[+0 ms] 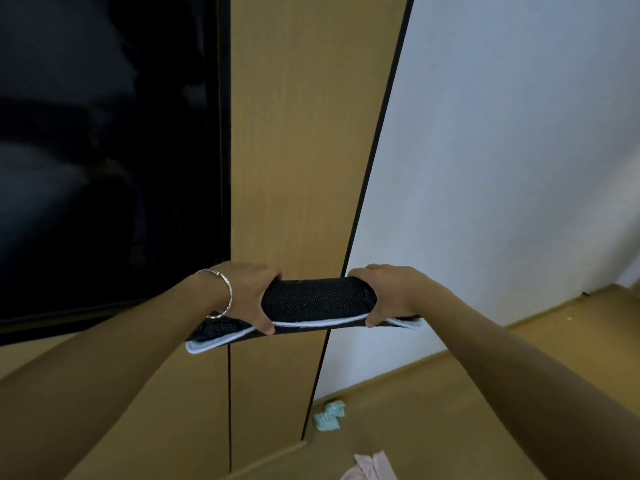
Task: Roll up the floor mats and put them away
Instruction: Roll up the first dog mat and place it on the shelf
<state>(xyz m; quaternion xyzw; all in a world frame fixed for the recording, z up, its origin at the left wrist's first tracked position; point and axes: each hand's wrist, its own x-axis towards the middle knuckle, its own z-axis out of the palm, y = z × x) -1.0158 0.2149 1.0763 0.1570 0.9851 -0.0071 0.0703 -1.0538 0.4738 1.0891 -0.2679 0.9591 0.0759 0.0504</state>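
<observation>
Mat (318, 299), rolled, black with fine pale dots and a white edge, is being held level in the air before a tall wooden panel (304, 150), between a dark glossy surface (104, 150) and a white wall (502, 168). It is being gripped near both ends by the left hand (247, 292), a bangle (223, 296) at its wrist, and the right hand (388, 292), fingers curled over the roll and thumbs underneath. A green scrap (329, 415) and a pink cloth (370, 467) are being noted on the floor (450, 410) below.

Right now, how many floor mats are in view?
1: the rolled black mat, held between the left hand and right hand. Others may be out of frame.
</observation>
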